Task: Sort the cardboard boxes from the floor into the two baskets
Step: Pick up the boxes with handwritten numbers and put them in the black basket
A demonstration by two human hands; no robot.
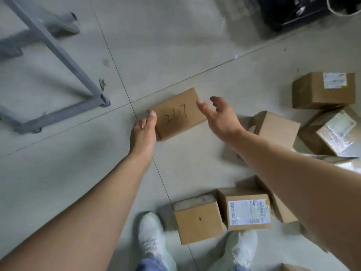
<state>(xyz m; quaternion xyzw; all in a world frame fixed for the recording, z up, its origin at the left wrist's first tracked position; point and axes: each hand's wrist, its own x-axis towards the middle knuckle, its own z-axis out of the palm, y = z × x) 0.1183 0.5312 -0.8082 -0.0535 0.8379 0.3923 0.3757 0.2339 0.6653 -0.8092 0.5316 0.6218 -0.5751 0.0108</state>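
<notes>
A pale tiled floor fills the view, with a grey metal frame beyond the left hand. The sorting looks barely underway. At least six cardboard boxes lie loose on the floor, most to the right of and behind the right hand, two just ahead of white shoes. No basket is plainly in view. Between the hands lies a flat box, plain brown, unlabelled, numbers handwritten on top. It appears to sit on the floor. The left hand has its thumb on the box's near left corner; its fingers are hidden, so a grip cannot be told. The right hand is open, fingers spread, one fingertip at the box's right edge.
</notes>
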